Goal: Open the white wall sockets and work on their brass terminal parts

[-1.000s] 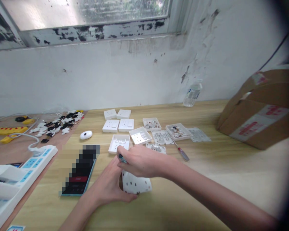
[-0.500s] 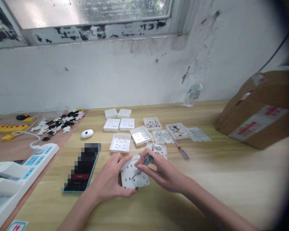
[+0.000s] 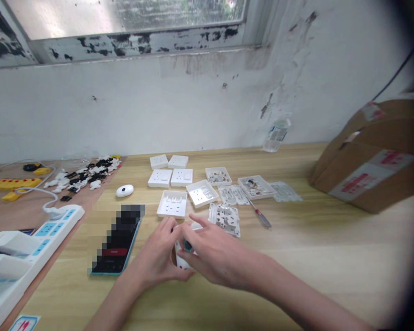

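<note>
My left hand (image 3: 154,255) is closed on the left side of a white socket panel (image 3: 182,263), thumb along the near edge. Over the panel, my right hand (image 3: 215,253) grips a screwdriver (image 3: 188,246) with a teal handle, seen nearly end-on. Its tip is hidden behind my fingers, as is most of the panel. Just beyond lie an open white socket cover (image 3: 172,205), a second tilted cover (image 3: 202,193) and a back plate with metal contacts (image 3: 225,219).
Several finished-looking sockets (image 3: 159,178) stand at the back. A parts tray (image 3: 256,187) and another screwdriver (image 3: 263,219) lie to the right, near a cardboard box (image 3: 369,161). A phone (image 3: 120,239), a white oval device (image 3: 124,191) and a power strip (image 3: 37,257) are left.
My right hand has moved left over the panel and now covers most of it. The screwdriver has gone from slanted to nearly upright. The back plate behind shows more fully.
</note>
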A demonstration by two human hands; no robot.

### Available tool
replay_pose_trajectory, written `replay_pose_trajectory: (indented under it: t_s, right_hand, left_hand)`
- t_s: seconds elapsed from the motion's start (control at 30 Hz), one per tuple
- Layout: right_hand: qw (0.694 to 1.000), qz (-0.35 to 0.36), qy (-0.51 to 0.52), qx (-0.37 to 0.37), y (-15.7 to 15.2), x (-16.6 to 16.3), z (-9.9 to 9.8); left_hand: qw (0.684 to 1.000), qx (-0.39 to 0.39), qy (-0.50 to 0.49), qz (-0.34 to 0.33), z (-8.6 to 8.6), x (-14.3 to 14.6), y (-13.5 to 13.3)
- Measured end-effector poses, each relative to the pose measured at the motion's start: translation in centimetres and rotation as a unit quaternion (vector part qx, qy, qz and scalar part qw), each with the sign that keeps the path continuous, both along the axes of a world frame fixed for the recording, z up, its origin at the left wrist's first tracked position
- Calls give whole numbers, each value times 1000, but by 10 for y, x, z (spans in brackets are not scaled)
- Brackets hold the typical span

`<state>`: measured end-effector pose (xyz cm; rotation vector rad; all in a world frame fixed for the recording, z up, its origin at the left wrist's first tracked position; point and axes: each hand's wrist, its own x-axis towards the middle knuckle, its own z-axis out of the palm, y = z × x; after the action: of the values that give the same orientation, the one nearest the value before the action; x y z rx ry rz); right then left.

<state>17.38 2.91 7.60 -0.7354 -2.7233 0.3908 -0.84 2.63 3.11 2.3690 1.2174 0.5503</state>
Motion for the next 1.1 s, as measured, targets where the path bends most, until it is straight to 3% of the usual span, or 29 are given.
replay_pose_trajectory:
  t_s: [0.23, 0.3, 0.47, 0.67, 0.8, 1.0, 1.1]
  right_hand:
    - [996, 45, -44, 60, 11, -16, 7]
    - [999, 34, -32, 25, 14, -13, 10]
    - [989, -69, 62, -116, 16, 10, 11]
    - [976, -114, 117, -144, 9, 34, -3]
    - [977, -91, 114, -155, 9, 40, -7]
    - [980, -37, 107, -164, 10, 47, -5]
    - [981, -28, 100, -163, 2, 55, -3]
  left_hand:
    - [1000, -3, -13, 0, -1, -4, 1]
    - [1000, 5, 0, 4, -2, -7, 1]
    - [995, 43, 63, 59, -7, -12, 0]
    - [993, 61, 87, 52, -7, -28, -2]
    - [994, 63, 84, 20, 1, -30, 4]
    - [992, 29, 75, -101, 15, -10, 17]
    - [992, 22, 78, -100, 16, -5, 17]
